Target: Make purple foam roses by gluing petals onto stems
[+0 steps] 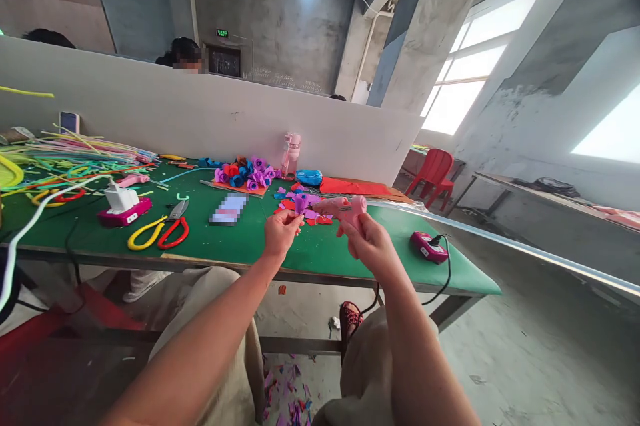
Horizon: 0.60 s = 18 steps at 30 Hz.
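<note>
My left hand (pixel 281 231) is closed in a pinch on a small purple foam flower (pixel 300 203), held above the green table (pixel 225 239). My right hand (pixel 367 241) is wrapped round a pink glue gun (pixel 345 208), whose nozzle points left at the flower. Both hands hover just in front of loose red and purple foam scraps (pixel 300 213) lying on the table. A black cord runs down from the glue gun under the table edge.
A pile of finished blue, purple and red foam flowers (pixel 245 174) sits further back, beside a pink bottle (pixel 291 154). Scissors (pixel 165 229), a charger block (pixel 123 206), coloured stems (pixel 65 156) at left. A pink power strip (pixel 429 247) lies right. A white partition (pixel 200 113), a person behind it.
</note>
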{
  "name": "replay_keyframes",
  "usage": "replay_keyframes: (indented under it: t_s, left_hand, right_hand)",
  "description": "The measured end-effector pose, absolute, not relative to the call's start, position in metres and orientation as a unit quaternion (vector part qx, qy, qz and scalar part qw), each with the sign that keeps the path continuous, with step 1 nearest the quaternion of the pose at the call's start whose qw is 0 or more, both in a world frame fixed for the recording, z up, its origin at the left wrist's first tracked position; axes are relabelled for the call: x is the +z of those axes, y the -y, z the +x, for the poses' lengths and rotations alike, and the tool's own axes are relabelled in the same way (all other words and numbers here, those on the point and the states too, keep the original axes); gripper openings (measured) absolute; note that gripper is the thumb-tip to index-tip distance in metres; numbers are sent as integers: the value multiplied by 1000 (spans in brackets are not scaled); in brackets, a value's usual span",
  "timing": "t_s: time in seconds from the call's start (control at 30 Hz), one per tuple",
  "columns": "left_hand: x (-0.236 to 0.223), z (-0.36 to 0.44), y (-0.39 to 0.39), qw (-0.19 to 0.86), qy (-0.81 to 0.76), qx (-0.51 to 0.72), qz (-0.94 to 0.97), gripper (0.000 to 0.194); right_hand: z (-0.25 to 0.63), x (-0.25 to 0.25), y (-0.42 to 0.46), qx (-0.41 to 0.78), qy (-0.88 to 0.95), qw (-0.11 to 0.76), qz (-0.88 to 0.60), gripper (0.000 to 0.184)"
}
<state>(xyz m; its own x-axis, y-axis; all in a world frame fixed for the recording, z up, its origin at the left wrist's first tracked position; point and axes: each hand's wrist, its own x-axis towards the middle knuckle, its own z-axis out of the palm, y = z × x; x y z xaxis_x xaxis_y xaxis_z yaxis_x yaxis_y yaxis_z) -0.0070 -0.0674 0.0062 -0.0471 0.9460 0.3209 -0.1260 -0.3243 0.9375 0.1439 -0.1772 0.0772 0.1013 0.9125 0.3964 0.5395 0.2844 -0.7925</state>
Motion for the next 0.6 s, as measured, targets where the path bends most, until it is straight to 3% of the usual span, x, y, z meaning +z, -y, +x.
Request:
replay_keyframes:
  t_s: [0.13,0.23,0.33,0.6]
  left_hand:
    - [8,-8,68,487,-372,621,489,20]
    - [9,-9,68,513,-360,624,467,22]
    - [10,-9,68,524,-355,620,463,23]
    - [12,-12,71,530,-356,601,481,24]
  right_hand:
    - [170,64,165,357,535,563,-519,34]
    - [200,37,146,414,478,564,-531,42]
    - [228,9,126,351,479,469,-654,42]
    - [257,-9,108,164,447,363,-801,24]
